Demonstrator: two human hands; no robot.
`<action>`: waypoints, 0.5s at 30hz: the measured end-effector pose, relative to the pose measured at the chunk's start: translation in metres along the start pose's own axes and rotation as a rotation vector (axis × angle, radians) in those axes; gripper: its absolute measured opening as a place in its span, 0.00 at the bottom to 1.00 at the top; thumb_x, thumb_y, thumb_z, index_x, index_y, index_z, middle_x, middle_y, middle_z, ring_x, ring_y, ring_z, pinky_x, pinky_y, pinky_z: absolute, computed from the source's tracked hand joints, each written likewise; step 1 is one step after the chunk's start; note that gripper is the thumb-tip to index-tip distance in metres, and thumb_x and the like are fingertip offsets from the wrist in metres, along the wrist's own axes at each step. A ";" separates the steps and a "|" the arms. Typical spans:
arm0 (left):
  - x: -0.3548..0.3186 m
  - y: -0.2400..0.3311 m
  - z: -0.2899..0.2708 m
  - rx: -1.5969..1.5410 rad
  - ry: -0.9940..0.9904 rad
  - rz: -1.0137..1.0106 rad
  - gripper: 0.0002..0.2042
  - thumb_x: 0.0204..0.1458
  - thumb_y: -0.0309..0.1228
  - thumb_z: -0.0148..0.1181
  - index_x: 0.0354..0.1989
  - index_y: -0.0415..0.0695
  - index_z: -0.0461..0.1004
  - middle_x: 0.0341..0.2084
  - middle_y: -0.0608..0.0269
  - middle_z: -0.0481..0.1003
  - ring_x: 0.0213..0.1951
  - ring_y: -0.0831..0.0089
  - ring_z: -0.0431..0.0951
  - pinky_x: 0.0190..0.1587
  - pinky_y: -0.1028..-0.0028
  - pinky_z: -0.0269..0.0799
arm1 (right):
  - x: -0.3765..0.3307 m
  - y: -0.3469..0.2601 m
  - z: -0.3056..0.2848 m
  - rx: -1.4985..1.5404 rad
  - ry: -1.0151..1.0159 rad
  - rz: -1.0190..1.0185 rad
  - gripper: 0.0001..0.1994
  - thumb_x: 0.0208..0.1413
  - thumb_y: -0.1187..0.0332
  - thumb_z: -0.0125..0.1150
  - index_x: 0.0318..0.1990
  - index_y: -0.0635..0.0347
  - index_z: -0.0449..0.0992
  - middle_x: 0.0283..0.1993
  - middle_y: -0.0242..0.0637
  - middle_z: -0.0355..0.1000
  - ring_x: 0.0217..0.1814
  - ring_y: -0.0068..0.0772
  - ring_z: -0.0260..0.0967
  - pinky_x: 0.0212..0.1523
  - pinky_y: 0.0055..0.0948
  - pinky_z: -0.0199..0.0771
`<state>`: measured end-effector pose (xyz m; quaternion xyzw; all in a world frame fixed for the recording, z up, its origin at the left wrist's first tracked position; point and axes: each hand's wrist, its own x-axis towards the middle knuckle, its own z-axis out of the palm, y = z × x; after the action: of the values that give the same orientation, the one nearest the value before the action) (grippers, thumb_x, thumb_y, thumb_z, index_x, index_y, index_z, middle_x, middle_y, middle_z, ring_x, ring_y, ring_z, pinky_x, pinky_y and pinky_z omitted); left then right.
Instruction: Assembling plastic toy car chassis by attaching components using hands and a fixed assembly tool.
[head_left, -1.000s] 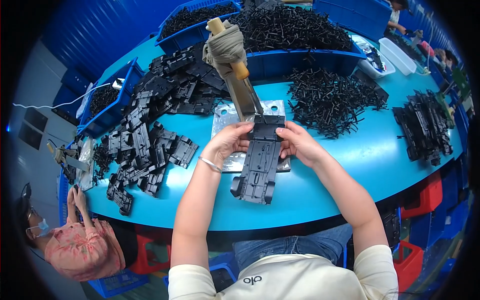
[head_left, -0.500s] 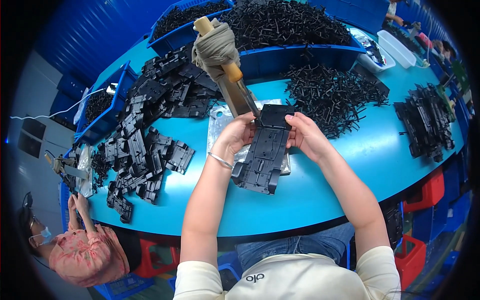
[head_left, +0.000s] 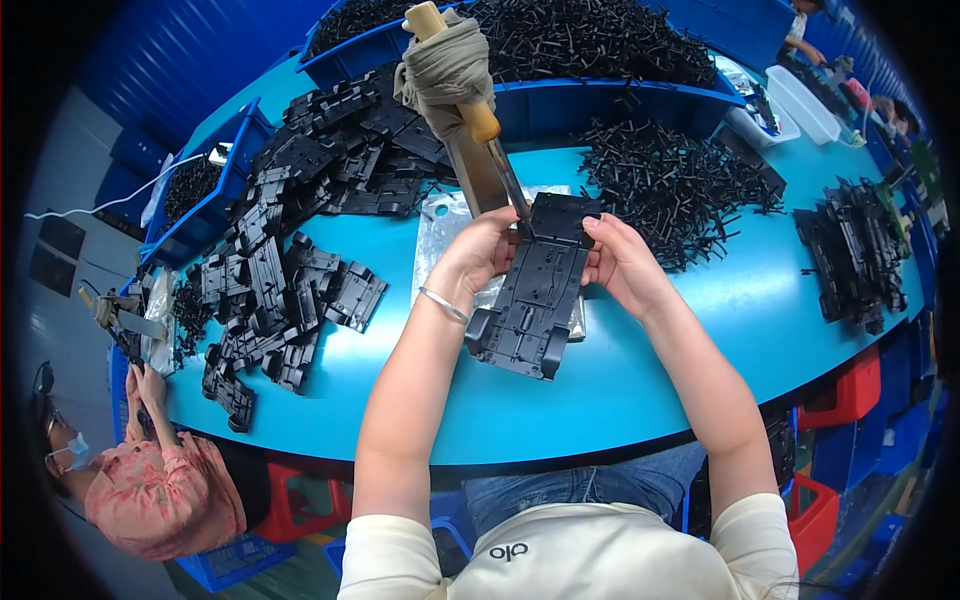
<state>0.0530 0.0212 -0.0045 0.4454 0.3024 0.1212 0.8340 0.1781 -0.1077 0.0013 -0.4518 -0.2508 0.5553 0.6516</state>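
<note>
Shifted panel [head_left: 538, 290] in pinching hands [head_left: 484, 250] [head_left: 622, 258]

On the chest of your pale cream shirt [head_left: 610, 545], toward your left side, you carry one short line of dark, rounded lettering [head_left: 508, 551], small and slightly tilted in the head view.

A white tray [head_left: 803, 105] lies upper right, a red stool [head_left: 816, 532] below.
</note>
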 end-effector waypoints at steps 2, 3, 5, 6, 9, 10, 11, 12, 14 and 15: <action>-0.001 0.001 0.001 -0.008 -0.004 0.000 0.09 0.44 0.34 0.49 0.31 0.43 0.65 0.26 0.66 0.69 0.27 0.79 0.69 0.28 0.79 0.67 | 0.000 0.000 0.000 0.003 0.004 -0.003 0.13 0.46 0.61 0.48 0.32 0.62 0.58 0.24 0.36 0.63 0.20 0.22 0.61 0.19 0.17 0.63; -0.001 0.001 0.001 -0.016 -0.009 0.001 0.09 0.44 0.34 0.49 0.32 0.43 0.65 0.26 0.66 0.69 0.27 0.79 0.69 0.28 0.79 0.67 | -0.001 0.000 0.000 0.004 0.000 -0.004 0.13 0.47 0.61 0.47 0.32 0.62 0.58 0.24 0.35 0.63 0.20 0.22 0.61 0.19 0.17 0.63; -0.001 0.001 0.005 0.021 0.014 0.009 0.09 0.46 0.34 0.44 0.31 0.44 0.65 0.23 0.64 0.69 0.24 0.79 0.69 0.24 0.80 0.66 | -0.001 0.000 0.000 0.005 -0.001 -0.005 0.13 0.47 0.61 0.47 0.33 0.62 0.58 0.24 0.35 0.63 0.20 0.22 0.61 0.19 0.17 0.64; -0.001 0.001 0.006 0.058 0.038 0.018 0.10 0.47 0.35 0.38 0.31 0.45 0.66 0.21 0.62 0.70 0.20 0.79 0.69 0.21 0.81 0.65 | -0.001 0.000 0.000 0.005 -0.008 -0.006 0.13 0.47 0.62 0.47 0.33 0.62 0.58 0.24 0.35 0.63 0.20 0.22 0.62 0.19 0.17 0.64; -0.001 0.001 0.007 0.053 0.043 0.027 0.10 0.47 0.34 0.38 0.31 0.45 0.66 0.21 0.62 0.70 0.21 0.78 0.69 0.21 0.81 0.65 | -0.001 -0.001 0.000 0.004 -0.014 -0.008 0.13 0.47 0.62 0.47 0.33 0.62 0.58 0.24 0.35 0.63 0.20 0.21 0.62 0.19 0.16 0.64; -0.002 0.002 0.006 0.053 0.045 0.027 0.10 0.47 0.34 0.38 0.31 0.45 0.66 0.21 0.62 0.70 0.21 0.78 0.69 0.21 0.81 0.65 | -0.001 -0.001 0.000 0.003 -0.011 -0.009 0.13 0.47 0.62 0.47 0.33 0.62 0.58 0.24 0.35 0.63 0.21 0.21 0.62 0.19 0.16 0.64; -0.002 0.002 0.005 0.022 0.016 0.025 0.09 0.46 0.34 0.43 0.31 0.43 0.65 0.23 0.64 0.69 0.24 0.79 0.69 0.25 0.80 0.65 | -0.001 -0.001 0.000 0.003 -0.012 -0.009 0.13 0.47 0.62 0.47 0.33 0.62 0.58 0.24 0.35 0.63 0.21 0.21 0.62 0.19 0.16 0.64; -0.003 0.002 0.004 -0.009 -0.014 0.023 0.10 0.45 0.34 0.47 0.32 0.42 0.65 0.26 0.66 0.69 0.28 0.79 0.68 0.29 0.79 0.66 | -0.001 -0.001 0.000 0.003 -0.014 -0.008 0.13 0.47 0.62 0.47 0.33 0.62 0.58 0.25 0.35 0.63 0.21 0.21 0.62 0.19 0.16 0.64; -0.002 0.002 0.002 -0.008 -0.012 0.021 0.10 0.45 0.34 0.47 0.32 0.42 0.65 0.26 0.66 0.69 0.28 0.79 0.68 0.30 0.79 0.66 | 0.000 0.000 0.000 0.001 -0.015 -0.007 0.13 0.47 0.62 0.47 0.33 0.63 0.58 0.25 0.35 0.63 0.21 0.21 0.62 0.19 0.16 0.64; -0.002 0.002 0.002 -0.006 -0.010 0.019 0.09 0.45 0.34 0.47 0.32 0.42 0.65 0.26 0.66 0.69 0.28 0.79 0.68 0.30 0.79 0.66 | -0.001 0.000 0.001 0.004 -0.015 -0.006 0.13 0.47 0.62 0.47 0.33 0.62 0.58 0.25 0.35 0.63 0.21 0.22 0.62 0.19 0.17 0.64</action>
<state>0.0527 0.0204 -0.0015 0.4461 0.2935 0.1278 0.8358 0.1772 -0.1079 0.0022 -0.4454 -0.2558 0.5574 0.6523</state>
